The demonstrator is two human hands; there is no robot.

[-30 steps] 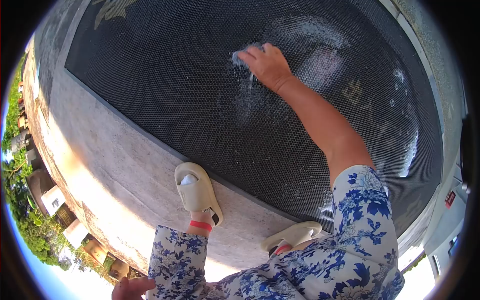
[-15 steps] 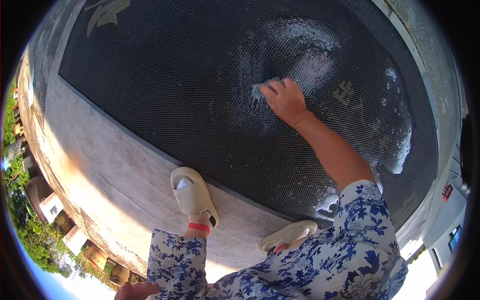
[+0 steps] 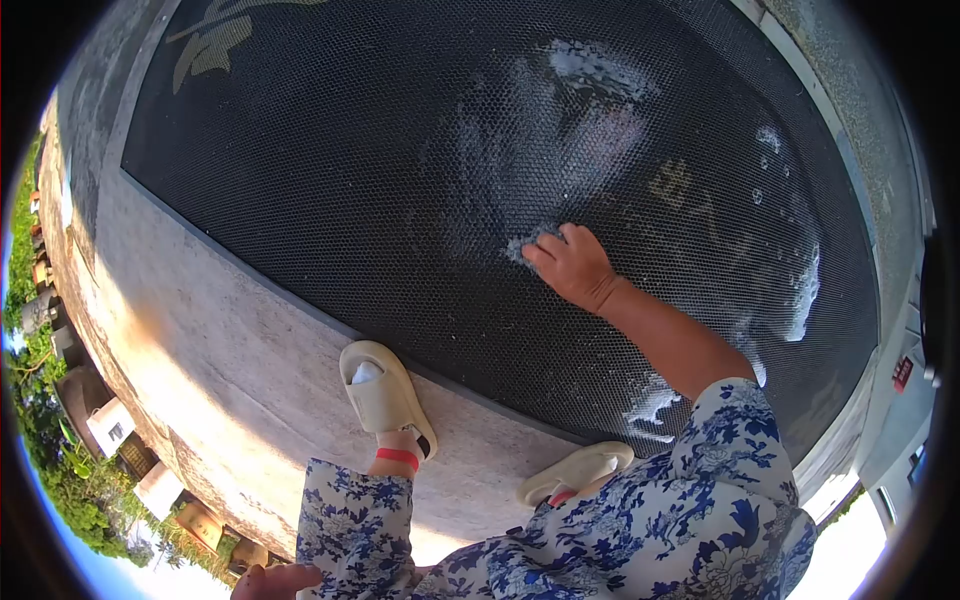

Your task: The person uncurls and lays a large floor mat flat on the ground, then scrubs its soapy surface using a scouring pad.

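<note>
On the black mat (image 3: 350, 210), a foamy wad (image 3: 516, 249) is gripped by the right hand (image 3: 574, 266); off it, the left hand's (image 3: 278, 582) grip cannot be told.

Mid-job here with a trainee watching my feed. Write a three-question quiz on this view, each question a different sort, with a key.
1. True or false: the right hand, gripping something small and greyish, is over the dark mat.

2. What marks the mat's surface?
A. Folded towels
B. Whitish, foam-like patches
C. Spilled coins

3. Fill in the blank: the left hand is near a trouser leg printed in white and ____.

Key: 1. True. 2. B. 3. Blue.
</note>
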